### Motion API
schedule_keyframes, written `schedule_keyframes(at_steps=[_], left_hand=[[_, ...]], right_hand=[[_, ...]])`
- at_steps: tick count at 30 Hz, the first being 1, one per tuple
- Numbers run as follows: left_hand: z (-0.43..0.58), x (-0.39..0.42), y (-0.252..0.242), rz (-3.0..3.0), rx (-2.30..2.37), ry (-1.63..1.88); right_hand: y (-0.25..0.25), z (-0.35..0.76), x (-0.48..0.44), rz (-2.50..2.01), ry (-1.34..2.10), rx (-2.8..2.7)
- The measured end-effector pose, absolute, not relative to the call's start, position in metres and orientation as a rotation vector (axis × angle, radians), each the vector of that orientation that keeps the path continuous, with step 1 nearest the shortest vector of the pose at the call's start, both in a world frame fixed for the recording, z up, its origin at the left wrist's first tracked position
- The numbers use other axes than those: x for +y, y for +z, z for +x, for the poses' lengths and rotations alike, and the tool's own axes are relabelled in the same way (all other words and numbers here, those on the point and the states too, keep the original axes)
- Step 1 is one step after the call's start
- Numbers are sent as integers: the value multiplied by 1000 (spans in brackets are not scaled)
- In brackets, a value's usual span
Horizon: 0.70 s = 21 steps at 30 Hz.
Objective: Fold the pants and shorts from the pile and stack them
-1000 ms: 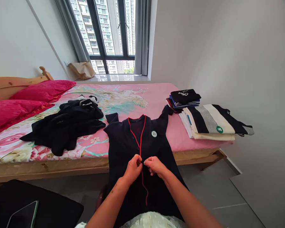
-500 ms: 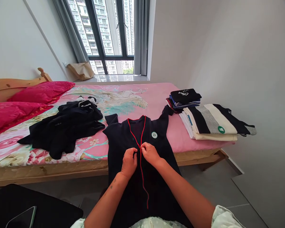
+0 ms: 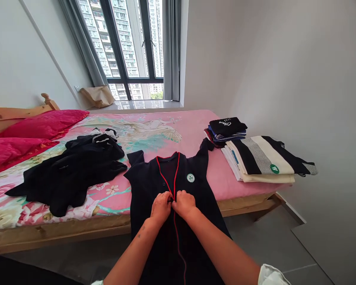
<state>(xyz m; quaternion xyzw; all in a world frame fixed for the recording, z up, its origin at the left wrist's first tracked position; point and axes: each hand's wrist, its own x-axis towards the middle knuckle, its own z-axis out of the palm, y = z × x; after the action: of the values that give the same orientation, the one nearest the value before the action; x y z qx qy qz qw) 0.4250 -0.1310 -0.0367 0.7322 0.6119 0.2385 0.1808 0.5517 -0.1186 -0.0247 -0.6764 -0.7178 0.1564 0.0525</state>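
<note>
A black cardigan point(image 3: 148, 186) with red trim and a round green and white badge point(image 3: 190, 177) lies face up over the bed's front edge, its lower part hanging towards me. At the bottom of its V-neck, my left hand point(image 3: 161, 206) pinches the front edge of the fabric. My right hand point(image 3: 184, 204) is closed on the red-trimmed edge just beside it, the two hands almost touching. One small button shows above my left hand; what lies between the fingertips is too small to make out.
Dark clothes point(image 3: 74, 170) lie heaped on the bed's left. Folded clothes point(image 3: 228, 127) and a striped knit stack point(image 3: 264, 156) sit at the right. Red pillows point(image 3: 44, 124) are by the headboard. A paper bag point(image 3: 97, 96) stands near the window.
Both hands have come closer together at the cardigan's front, and the right fingers have curled further round the edge. The camera view has tilted slightly up, so the phone at lower left has left view.
</note>
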Motion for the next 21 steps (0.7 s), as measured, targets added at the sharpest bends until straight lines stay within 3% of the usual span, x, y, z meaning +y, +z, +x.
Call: schedule_keyframes(at_steps=[21], left_hand=[[411, -120, -43, 1928, 1725, 633]], right_hand=[[-19, 544, -116, -2042, 400, -2282]])
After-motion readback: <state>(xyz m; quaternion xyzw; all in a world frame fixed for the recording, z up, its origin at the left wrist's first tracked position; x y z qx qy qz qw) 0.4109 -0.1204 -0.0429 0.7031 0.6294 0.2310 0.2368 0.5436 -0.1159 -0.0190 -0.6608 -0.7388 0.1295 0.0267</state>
